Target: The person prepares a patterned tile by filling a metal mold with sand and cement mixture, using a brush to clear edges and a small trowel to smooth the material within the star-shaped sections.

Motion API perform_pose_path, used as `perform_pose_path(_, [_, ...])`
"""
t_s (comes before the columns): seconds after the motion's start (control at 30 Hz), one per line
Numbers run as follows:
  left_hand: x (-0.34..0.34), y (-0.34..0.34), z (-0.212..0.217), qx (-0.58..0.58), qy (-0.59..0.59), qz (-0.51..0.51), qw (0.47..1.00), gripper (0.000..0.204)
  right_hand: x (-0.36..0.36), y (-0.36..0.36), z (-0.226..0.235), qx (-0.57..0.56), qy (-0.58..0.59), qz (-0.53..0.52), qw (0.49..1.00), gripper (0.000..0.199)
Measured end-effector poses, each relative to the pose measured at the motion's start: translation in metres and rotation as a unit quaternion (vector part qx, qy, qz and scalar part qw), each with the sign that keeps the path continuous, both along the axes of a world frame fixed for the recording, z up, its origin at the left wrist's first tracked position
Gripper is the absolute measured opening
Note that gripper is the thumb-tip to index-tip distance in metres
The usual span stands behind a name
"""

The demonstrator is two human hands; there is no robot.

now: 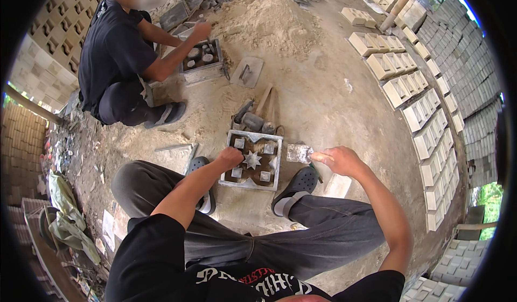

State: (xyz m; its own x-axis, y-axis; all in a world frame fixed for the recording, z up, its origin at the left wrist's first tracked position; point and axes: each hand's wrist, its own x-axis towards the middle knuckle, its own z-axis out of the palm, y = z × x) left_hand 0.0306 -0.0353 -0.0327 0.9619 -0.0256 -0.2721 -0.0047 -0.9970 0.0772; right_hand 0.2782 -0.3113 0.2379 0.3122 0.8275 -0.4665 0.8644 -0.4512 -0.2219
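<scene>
On the ground between my feet lies a square metal mold (279, 164) with a star-shaped core (252, 160) in its middle and small square blocks around it. Brownish material shows between these pieces. My left hand (231, 157) is closed at the mold's left side, over its inner edge; whatever its fingers hold is hidden. To the right of the mold, my right hand (344, 160) grips the wooden handle of a flat trowel (299, 154). The trowel's pale, crusted blade points toward the mold's right rim, slightly apart from it.
Metal tools (252, 121) lie just behind the mold. A co-worker (116, 49) squats at the far left over another mold (202, 73). Beyond is a sand heap (269, 22); a flat plate with a handle (247, 71) lies nearer. Rows of pale blocks (396, 65) line the right.
</scene>
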Motion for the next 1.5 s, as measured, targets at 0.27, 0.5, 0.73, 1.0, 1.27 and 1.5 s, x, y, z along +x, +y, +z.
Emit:
perform_pose_path(0.27, [-0.002,0.006,-0.016,-0.012,-0.068,-0.029,0.997,0.016,0.011,-0.01,-0.018,0.034,-0.019,0.018,0.999,0.026])
perform_pose_path(0.5, [-0.001,0.008,-0.009,-0.011,-0.027,0.012,1.0,0.016,0.002,-0.002,-0.005,0.014,0.005,0.005,1.0,0.027])
perform_pose_path(0.73, [-0.002,0.009,0.0,0.015,0.043,-0.041,0.998,0.015,0.0,-0.002,-0.003,0.013,0.001,0.002,1.0,0.024])
perform_pose_path(1.0, [0.001,0.005,-0.003,0.017,0.032,-0.03,0.999,0.015,0.0,-0.003,-0.002,0.017,-0.001,0.007,1.0,0.024])
perform_pose_path(1.27, [0.001,0.007,-0.016,-0.027,-0.017,-0.039,0.999,0.015,0.001,-0.001,-0.001,0.001,-0.01,0.01,1.0,0.026])
perform_pose_path(1.5, [-0.004,0.011,-0.009,-0.043,-0.034,-0.02,0.998,0.016,-0.003,0.002,0.003,0.004,-0.004,0.014,1.0,0.025])
